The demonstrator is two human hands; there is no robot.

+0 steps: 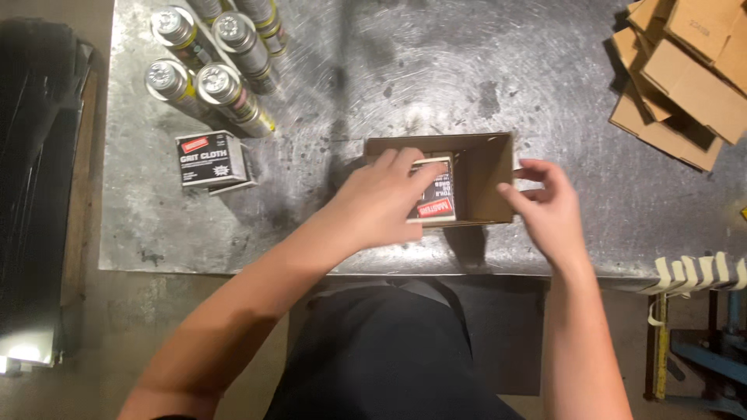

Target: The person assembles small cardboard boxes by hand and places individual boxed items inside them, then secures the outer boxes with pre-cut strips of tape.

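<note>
An open brown cardboard box (486, 167) stands on the metal table (436, 78) near its front edge. My left hand (381, 202) reaches into the box from the left and grips a small black packet with a red label (437, 201), which sits against the box's left half. My right hand (548, 210) touches the box's right wall, fingers curled at its rim. The right half of the box's inside shows bare cardboard.
Two more small black packets (212, 159) lie stacked on the table to the left. Several metal canisters (214, 70) stand at the back left. Flat cardboard blanks (685, 70) are piled at the back right. Tape strips (696, 272) hang off the front right edge.
</note>
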